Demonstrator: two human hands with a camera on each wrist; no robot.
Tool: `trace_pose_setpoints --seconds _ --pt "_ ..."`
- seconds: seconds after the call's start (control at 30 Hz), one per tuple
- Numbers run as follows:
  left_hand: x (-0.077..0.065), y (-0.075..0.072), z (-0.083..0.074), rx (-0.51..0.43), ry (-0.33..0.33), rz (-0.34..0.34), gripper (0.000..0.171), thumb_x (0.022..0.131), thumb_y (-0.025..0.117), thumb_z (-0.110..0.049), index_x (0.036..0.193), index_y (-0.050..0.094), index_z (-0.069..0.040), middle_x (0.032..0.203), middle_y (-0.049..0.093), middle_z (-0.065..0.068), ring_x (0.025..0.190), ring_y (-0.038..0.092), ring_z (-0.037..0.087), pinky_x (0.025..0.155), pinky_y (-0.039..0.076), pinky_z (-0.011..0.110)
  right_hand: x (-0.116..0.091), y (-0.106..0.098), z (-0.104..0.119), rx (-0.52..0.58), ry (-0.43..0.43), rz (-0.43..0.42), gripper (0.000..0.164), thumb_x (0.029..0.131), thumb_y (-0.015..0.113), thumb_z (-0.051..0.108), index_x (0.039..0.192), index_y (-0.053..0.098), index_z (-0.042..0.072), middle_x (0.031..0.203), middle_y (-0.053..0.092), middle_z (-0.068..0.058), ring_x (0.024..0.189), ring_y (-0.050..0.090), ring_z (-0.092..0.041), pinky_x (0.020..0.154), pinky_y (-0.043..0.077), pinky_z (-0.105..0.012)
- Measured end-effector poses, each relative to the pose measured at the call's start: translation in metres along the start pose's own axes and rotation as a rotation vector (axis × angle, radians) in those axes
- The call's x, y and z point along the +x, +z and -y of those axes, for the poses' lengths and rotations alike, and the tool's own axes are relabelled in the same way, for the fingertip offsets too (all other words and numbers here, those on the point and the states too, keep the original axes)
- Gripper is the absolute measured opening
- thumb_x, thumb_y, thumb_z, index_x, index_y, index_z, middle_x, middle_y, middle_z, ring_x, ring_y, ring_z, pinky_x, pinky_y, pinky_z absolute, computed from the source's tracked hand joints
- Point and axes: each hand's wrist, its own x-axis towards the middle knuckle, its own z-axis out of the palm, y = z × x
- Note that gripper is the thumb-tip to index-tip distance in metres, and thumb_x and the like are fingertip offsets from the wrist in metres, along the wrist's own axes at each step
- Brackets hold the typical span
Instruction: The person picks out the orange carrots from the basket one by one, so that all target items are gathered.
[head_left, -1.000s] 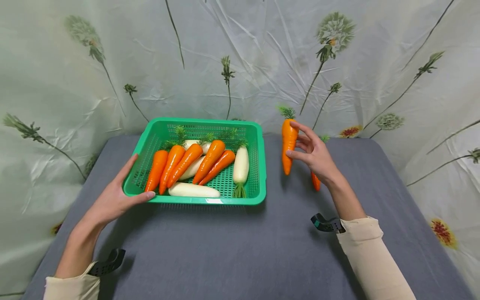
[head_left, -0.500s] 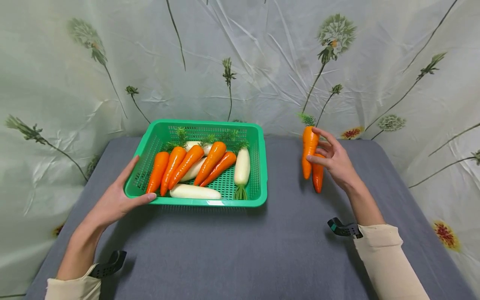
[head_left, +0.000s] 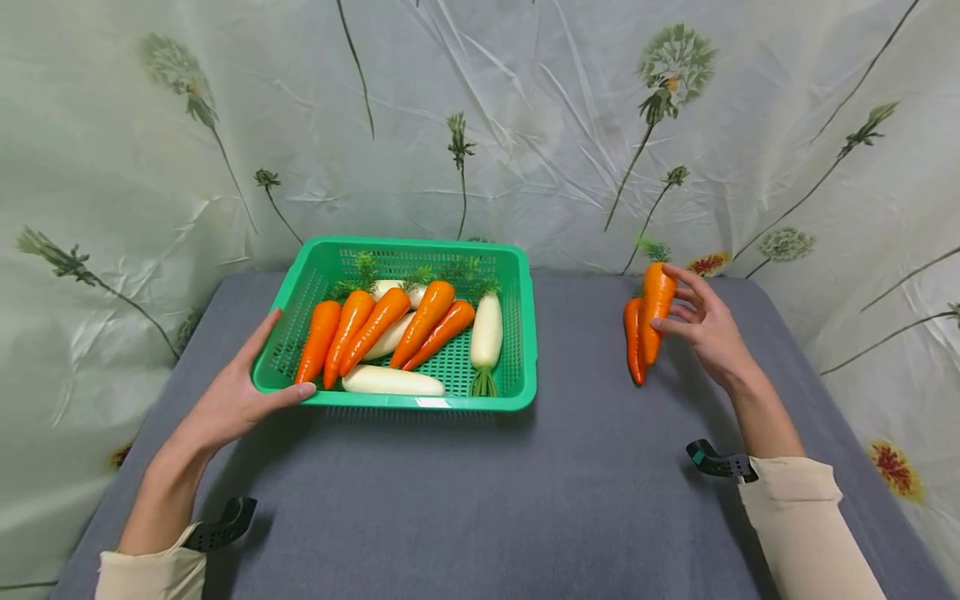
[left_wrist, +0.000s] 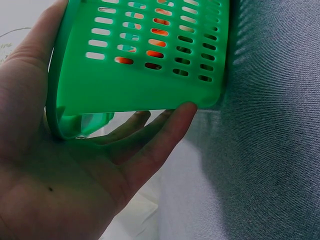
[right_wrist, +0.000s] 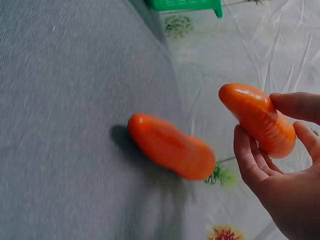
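My left hand (head_left: 232, 396) grips the front left corner of a green plastic basket (head_left: 420, 402), thumb over the rim and fingers along the outer side, as the left wrist view (left_wrist: 135, 90) also shows. In the basket lie several orange carrots (head_left: 375, 329) with leafy tops and several white radishes (head_left: 486, 329). At the right, my right hand (head_left: 708, 333) pinches another carrot (head_left: 658, 308) between thumb and fingers; in the right wrist view this held carrot (right_wrist: 257, 120) is above the table. A second carrot (head_left: 633, 342) lies on the cloth, partly behind the held one.
A grey cloth covers the table (head_left: 480, 500). Behind it hangs a pale curtain (head_left: 525, 125) printed with dandelions, close to the table's back edge. Dark straps sit on both wrists, by beige sleeves (head_left: 810, 517).
My right hand has carried its carrot rightward and slightly nearer, from left of the lying carrot, across it, to its right side. The left hand and basket stay essentially in place.
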Motion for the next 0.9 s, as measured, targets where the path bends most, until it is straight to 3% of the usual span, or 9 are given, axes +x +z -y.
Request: trace_pose_setpoints --seconds 0.1,0.3,0.47,0.6,0.77,0.9 --pt "0.0 0.0 0.0 -0.002 0.002 -0.004 0.114 0.092 0.08 -0.034 0.163 -0.007 -0.051 0.173 0.013 0.023 0.144 0.032 0.041 0.101 0.033 0.03 -0.002 -0.006 -0.003 -0.029 0.014 -0.005 0.079 0.095 0.072 0.0 0.162 0.038 0.025 0.15 0.037 0.008 0.114 0.055 -0.006 0.083 0.054 -0.014" --pt "0.0 0.001 -0.001 0.0 0.005 -0.007 0.114 0.092 0.08 -0.034 0.163 -0.008 -0.05 0.173 0.014 0.025 0.144 0.032 0.042 0.107 0.033 0.049 -0.005 -0.016 -0.014 -0.114 0.039 -0.023 0.082 0.095 0.073 0.002 0.163 0.035 0.027 0.138 0.042 0.012 0.109 0.058 0.0 0.081 0.055 -0.015" --pt "0.001 0.001 -0.001 -0.006 -0.002 0.0 0.113 0.092 0.079 -0.035 0.162 -0.008 -0.051 0.173 0.015 0.022 0.145 0.033 0.039 0.103 0.034 0.034 -0.008 -0.021 -0.024 -0.164 0.06 -0.023 0.083 0.096 0.072 0.005 0.165 0.031 0.027 0.14 0.041 0.009 0.107 0.059 0.003 0.081 0.054 -0.015" --pt "0.001 0.001 -0.002 -0.008 0.001 -0.002 0.113 0.092 0.08 -0.035 0.162 -0.007 -0.051 0.173 0.015 0.021 0.145 0.033 0.038 0.103 0.034 0.033 -0.01 -0.023 -0.033 -0.183 0.079 -0.022 0.083 0.097 0.072 0.006 0.166 0.029 0.024 0.14 0.041 0.006 0.103 0.061 0.005 0.08 0.055 -0.016" --pt "0.0 0.002 -0.001 -0.008 0.009 -0.01 0.113 0.091 0.08 -0.034 0.163 -0.006 -0.051 0.173 0.017 0.021 0.144 0.034 0.038 0.104 0.033 0.034 -0.01 -0.023 -0.044 -0.201 0.081 -0.007 0.085 0.097 0.071 0.004 0.167 0.025 0.018 0.149 0.038 -0.012 0.099 0.062 0.007 0.078 0.055 -0.017" --pt "0.0 0.002 -0.001 -0.014 0.007 -0.012 0.113 0.091 0.08 -0.034 0.163 -0.006 -0.051 0.173 0.015 0.021 0.145 0.032 0.04 0.108 0.033 0.044 -0.009 -0.021 -0.048 -0.198 0.086 0.012 0.086 0.097 0.071 0.004 0.168 0.023 0.017 0.156 0.032 -0.025 0.1 0.06 0.007 0.079 0.054 -0.015"
